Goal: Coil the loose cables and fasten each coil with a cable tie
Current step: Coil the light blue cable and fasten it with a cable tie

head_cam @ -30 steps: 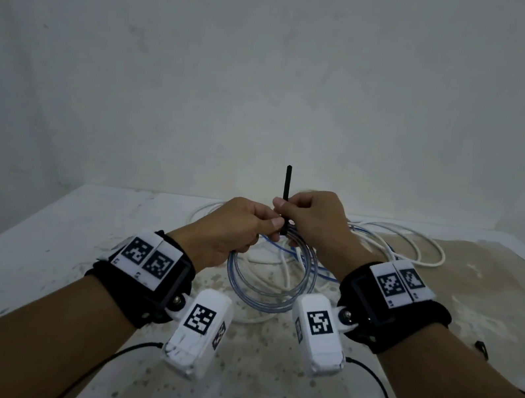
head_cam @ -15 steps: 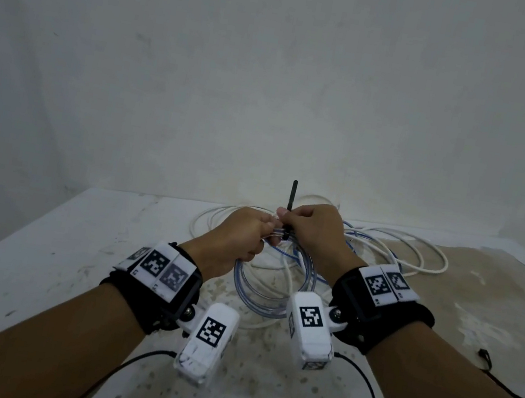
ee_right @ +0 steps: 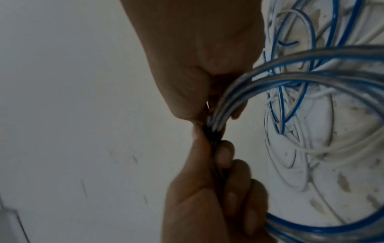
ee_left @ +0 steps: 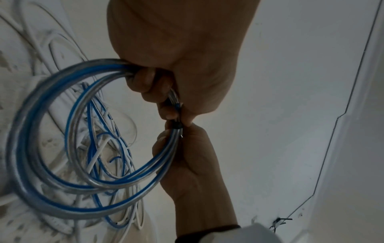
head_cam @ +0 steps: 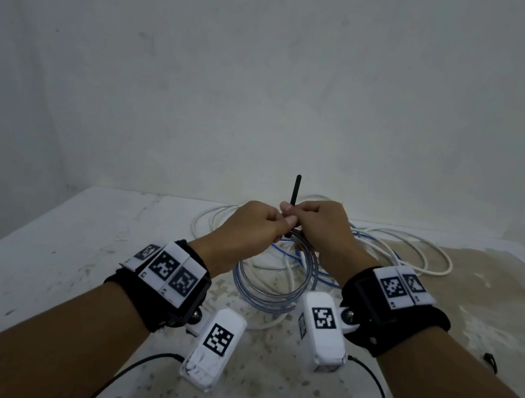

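A coil of clear cable with a blue core [head_cam: 268, 292] hangs between my two hands above the table. My left hand [head_cam: 270, 228] grips the top of the coil [ee_left: 41, 164] with curled fingers. A black cable tie [head_cam: 296, 190] is wrapped round the bundle, and its tail stands straight up. My right hand [head_cam: 306, 220] pinches the tie just above the bundle. In the left wrist view the tie's head [ee_left: 176, 125] sits between the two hands. In the right wrist view the tie [ee_right: 212, 133] clasps the strands where the right hand [ee_right: 207, 98] and the left hand [ee_right: 218, 164] meet.
Loose white cables [head_cam: 418, 256] and a thin blue cable [head_cam: 367, 247] lie tangled on the stained white table [head_cam: 71, 253] behind and under the coil. A small black object [head_cam: 489, 359] lies near the right edge. A plain wall stands close behind.
Almost nothing differs. Both hands keep their hold at the top of the coil and have drifted slightly to the right; the tie's tail still points up.
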Motion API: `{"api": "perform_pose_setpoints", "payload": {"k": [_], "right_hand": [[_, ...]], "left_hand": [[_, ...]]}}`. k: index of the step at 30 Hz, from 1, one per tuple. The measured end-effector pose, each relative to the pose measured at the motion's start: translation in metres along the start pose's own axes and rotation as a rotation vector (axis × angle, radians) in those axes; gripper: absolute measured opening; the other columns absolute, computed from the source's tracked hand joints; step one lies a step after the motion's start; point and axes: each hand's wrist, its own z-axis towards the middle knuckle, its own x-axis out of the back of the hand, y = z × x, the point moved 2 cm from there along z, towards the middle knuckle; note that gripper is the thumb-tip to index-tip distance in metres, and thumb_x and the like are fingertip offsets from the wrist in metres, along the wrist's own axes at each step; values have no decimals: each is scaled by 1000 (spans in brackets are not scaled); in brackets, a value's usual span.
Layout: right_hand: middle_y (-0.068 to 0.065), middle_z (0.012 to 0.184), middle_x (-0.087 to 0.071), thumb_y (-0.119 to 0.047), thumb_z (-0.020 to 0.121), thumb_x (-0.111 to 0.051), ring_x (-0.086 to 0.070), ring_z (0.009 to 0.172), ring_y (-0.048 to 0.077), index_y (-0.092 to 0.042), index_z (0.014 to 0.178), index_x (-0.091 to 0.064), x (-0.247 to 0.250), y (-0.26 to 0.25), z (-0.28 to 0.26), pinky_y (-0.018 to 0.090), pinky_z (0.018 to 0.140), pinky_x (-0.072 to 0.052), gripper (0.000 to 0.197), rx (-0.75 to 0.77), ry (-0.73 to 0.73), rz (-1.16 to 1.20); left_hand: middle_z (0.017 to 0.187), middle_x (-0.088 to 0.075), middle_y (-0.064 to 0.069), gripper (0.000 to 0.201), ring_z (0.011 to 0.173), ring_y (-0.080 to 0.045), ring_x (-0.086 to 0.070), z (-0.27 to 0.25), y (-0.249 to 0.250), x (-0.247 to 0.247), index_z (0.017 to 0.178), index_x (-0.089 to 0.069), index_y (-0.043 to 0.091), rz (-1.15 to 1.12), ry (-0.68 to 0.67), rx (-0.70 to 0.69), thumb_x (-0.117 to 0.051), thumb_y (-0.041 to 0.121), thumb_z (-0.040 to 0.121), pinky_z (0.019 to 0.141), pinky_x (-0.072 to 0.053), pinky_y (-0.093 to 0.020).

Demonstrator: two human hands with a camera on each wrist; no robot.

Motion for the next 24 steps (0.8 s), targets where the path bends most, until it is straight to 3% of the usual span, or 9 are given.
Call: {"api": "perform_pose_setpoints", "payload": {"k": [2,5,8,10,13,16,19,21,24], "right_hand": [[16,65,-65,-28,85,-75,-54,60,24,-2,72,-74,1,-1,3,33,59,-44,29,-53,-40,15],[17,68,-61,-26,86,-74,-53,60,23,-11,57,-67,-3,-1,9,33,59,-42,33,-77,-17,-49],[12,58,-54,-21,86,-72,-48,54,20,-12,51,-56,-12,5,15,30,55,-38,40,-68,20,-95],[7,54,-54,-19,86,-72,-51,58,21,-14,48,-53,-18,10,16,33,62,-42,43,-66,47,-101],[5,56,-54,-20,87,-71,-52,62,21,-15,50,-52,-24,14,18,32,66,-43,42,-73,45,-131],[5,63,-56,-23,91,-65,-51,65,19,-16,57,-54,-31,14,15,34,71,-47,36,-97,3,-153],[1,48,-51,-22,89,-68,-47,56,17,-17,44,-50,-38,16,12,33,63,-42,49,-18,45,-207],[5,48,-53,-22,88,-70,-46,51,17,-9,45,-55,-39,22,11,30,60,-40,47,33,55,-152],[22,59,-59,-24,90,-68,-47,54,17,7,63,-62,-38,23,8,33,58,-41,42,103,42,-93]], "left_hand": [[50,-47,7,38,39,2,-37,0,-3,0,60,-53,14,-10,-8,-22,-59,24,96,43,-30,-9],[56,-49,1,36,39,1,-37,2,-6,0,60,-54,14,-51,-6,-3,-60,20,95,43,-29,-10],[56,-45,0,34,37,0,-34,2,-10,-2,63,-54,12,-51,16,33,-59,20,95,40,-27,-11],[56,-45,0,30,35,1,-34,2,-13,-1,67,-55,10,-60,24,56,-59,19,96,38,-26,-11],[56,-46,2,29,36,1,-36,1,-18,1,67,-55,11,-39,37,73,-60,19,95,38,-26,-10],[60,-48,0,25,48,-4,-40,0,-21,3,70,-59,7,31,54,62,-60,17,93,50,-31,-18],[59,-48,0,24,45,-4,-38,-1,-24,7,71,-61,5,75,49,84,-59,17,92,49,-31,-19],[60,-49,2,24,39,-2,-34,-1,-27,10,74,-59,9,43,7,135,-58,20,95,41,-27,-16],[70,-57,0,21,45,-7,-31,-2,-31,14,82,-60,12,-18,-67,167,-56,27,97,44,-23,-22]]}}
